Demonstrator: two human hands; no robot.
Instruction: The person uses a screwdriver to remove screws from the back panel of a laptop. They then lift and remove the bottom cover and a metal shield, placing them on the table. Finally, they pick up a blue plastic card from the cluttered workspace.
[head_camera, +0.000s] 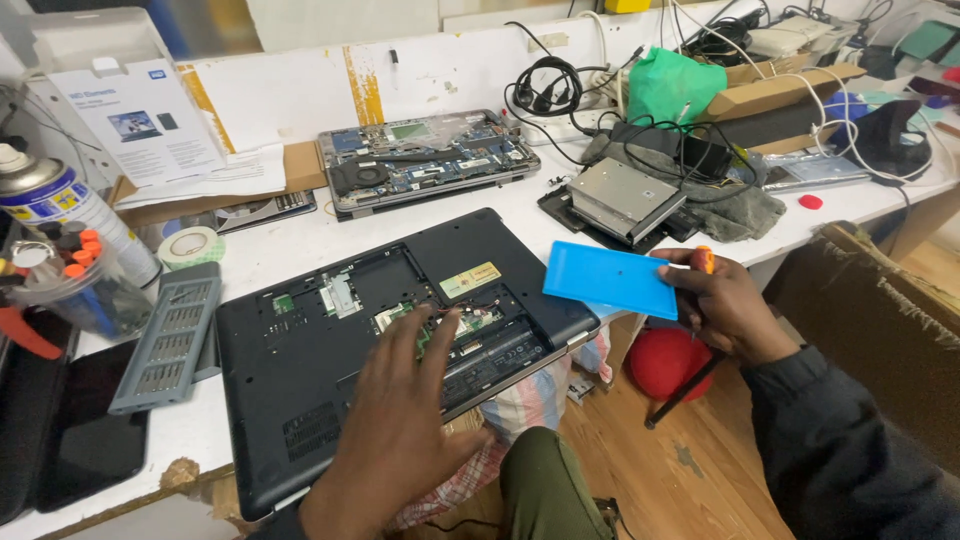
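Left hand lies open on black laptop; right hand grips blue card

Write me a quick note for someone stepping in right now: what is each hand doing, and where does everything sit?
Left hand: spread flat on the black laptop, which lies bottom up, fingertips in its open bay by the exposed boards.
Right hand: holds a blue flat panel off the table's edge, with an orange-tipped tool in the same grip.
Done: bay cover is off.
Left: the boards inside look still seated.
Nearby: grey bit tray left of the laptop; a second opened laptop behind.
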